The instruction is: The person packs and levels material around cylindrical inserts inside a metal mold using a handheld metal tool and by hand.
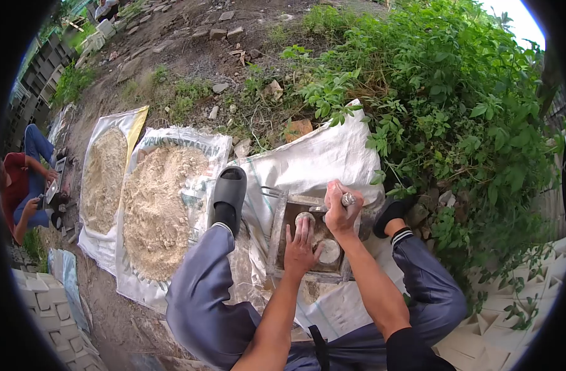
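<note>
Between my legs sits a square, dusty frame (275,244) with a dark inside and round shapes in it. My left hand (301,250) lies inside the frame, fingers stretched forward, fingertips on a pale round piece (304,216). A second pale disc (328,252) shows to the right of that hand. My right hand (340,213) is closed round a tool with a rounded silvery end (348,199), over the frame's far right side. A grey bar-like part juts left from beneath this fist; the rest of the tool is hidden by my fingers.
A white woven sack (320,157) lies under and beyond the frame. To the left, two sacks hold sandy powder (162,210). Leafy plants (450,111) crowd the right. At far left another person (23,191) sits working. Pale patterned blocks (51,303) stand lower left.
</note>
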`<state>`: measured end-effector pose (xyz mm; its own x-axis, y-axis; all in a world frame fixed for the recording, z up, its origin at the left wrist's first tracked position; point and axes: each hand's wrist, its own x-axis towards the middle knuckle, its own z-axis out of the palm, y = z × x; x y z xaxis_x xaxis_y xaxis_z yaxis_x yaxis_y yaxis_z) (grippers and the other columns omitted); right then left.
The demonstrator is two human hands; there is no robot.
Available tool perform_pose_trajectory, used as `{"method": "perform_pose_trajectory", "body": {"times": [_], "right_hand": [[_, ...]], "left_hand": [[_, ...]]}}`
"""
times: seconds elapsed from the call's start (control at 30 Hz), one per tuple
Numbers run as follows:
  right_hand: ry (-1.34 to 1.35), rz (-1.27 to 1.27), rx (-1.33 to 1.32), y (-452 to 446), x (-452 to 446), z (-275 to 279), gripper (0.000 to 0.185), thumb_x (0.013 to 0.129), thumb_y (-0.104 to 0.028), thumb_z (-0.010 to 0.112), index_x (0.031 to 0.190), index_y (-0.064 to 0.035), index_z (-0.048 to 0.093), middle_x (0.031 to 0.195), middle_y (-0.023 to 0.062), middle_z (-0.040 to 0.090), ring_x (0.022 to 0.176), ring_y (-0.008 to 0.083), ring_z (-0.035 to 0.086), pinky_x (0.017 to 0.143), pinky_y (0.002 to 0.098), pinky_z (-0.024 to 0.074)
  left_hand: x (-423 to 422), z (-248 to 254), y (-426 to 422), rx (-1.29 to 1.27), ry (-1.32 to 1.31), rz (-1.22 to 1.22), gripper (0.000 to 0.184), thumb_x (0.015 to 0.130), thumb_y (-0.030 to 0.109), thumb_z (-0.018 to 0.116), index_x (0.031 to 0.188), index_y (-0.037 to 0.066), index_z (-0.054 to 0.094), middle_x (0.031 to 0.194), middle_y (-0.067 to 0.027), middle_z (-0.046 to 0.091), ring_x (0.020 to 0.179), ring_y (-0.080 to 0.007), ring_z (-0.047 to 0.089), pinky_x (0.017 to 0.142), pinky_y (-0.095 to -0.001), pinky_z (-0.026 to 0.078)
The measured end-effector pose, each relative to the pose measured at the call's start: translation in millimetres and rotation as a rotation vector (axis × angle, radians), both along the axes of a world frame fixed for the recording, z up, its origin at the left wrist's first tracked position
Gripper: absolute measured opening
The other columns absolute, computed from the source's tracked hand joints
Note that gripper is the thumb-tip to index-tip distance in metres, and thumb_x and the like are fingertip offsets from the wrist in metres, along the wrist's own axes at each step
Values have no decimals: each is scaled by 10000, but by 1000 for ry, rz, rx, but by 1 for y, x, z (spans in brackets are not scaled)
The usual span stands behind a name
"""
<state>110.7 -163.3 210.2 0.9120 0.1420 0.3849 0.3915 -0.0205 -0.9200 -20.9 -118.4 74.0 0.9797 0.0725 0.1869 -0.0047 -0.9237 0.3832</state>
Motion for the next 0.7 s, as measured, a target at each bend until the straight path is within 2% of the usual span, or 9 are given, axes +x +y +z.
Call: {"method": "perform_pose_trajectory", "body": {"times": [0.07, 0.17, 0.27, 0.37, 0.4, 0.47, 0.57, 0.67, 0.7], "right_hand": [[-85, 33, 13, 11, -7, 31, 272, 844, -5, 526, 595, 47, 430, 518, 62, 384, 455, 100, 375, 440, 292, 275], [-85, 109, 25, 25, -4, 1, 273, 834, -6, 533, 587, 51, 432, 516, 66, 394, 459, 117, 362, 448, 295, 281], [57, 94, -15, 34, -9, 14, 295, 818, -6, 541, 548, 41, 432, 513, 81, 415, 462, 155, 380, 448, 307, 299], [-226, 80, 154, 32, -13, 16, 304, 824, -15, 569, 558, 28, 427, 511, 85, 381, 478, 173, 377, 455, 323, 301], [-211, 74, 147, 32, -16, 5, 304, 824, -15, 569, 558, 28, 427, 511, 85, 381, 478, 173, 377, 455, 323, 301], [-170, 156, -72, 36, -14, -5, 304, 813, -8, 588, 551, 22, 436, 503, 98, 371, 480, 186, 360, 452, 335, 292], [-208, 87, -4, 39, -18, 18, 306, 805, -3, 600, 549, 15, 433, 528, 117, 392, 479, 214, 356, 454, 344, 288], [-251, 78, 5, 30, -16, -3, 287, 816, -17, 547, 558, 34, 431, 511, 90, 385, 478, 198, 369, 448, 326, 292], [-207, 108, -44, 29, -15, 1, 296, 823, -19, 527, 546, 26, 434, 497, 83, 391, 467, 190, 375, 450, 326, 303]], "left_hand": [[-1, 13, -3, -51, 58, 53, 781, 870, 501, 505, 1429, 0, 290, 1490, -148, 267, 1398, -279, 230, 1113, -545, 203], [-6, 10, -3, -54, 90, 41, 808, 858, 496, 526, 1439, 0, 263, 1511, -151, 234, 1416, -276, 196, 1107, -557, 197], [-9, 6, -6, -102, 62, 33, 821, 835, 444, 585, 1436, -5, 253, 1514, -150, 230, 1416, -278, 198, 1094, -566, 215], [-8, 5, -8, -79, 187, 22, 779, 821, 418, 603, 1409, -4, 315, 1497, -158, 265, 1407, -289, 220, 1093, -565, 222], [-16, 1, -11, -89, 161, 46, 745, 816, 416, 600, 1383, -3, 359, 1476, -163, 302, 1396, -296, 242, 1099, -560, 215], [-16, 2, -15, -101, 114, 48, 714, 810, 414, 597, 1358, -2, 404, 1455, -167, 340, 1385, -302, 264, 1105, -556, 208], [-17, 4, -14, -121, 92, 32, 625, 760, 337, 634, 1257, -18, 502, 1311, -179, 497, 1332, -311, 343, 1112, -542, 221], [-16, 2, -14, -153, 22, 42, 607, 745, 318, 643, 1236, -17, 518, 1286, -179, 510, 1324, -311, 351, 1110, -534, 233], [-16, 6, -14, -164, 173, 68, 640, 779, 334, 624, 1298, -8, 470, 1374, -167, 443, 1352, -308, 318, 1110, -526, 235]]}}
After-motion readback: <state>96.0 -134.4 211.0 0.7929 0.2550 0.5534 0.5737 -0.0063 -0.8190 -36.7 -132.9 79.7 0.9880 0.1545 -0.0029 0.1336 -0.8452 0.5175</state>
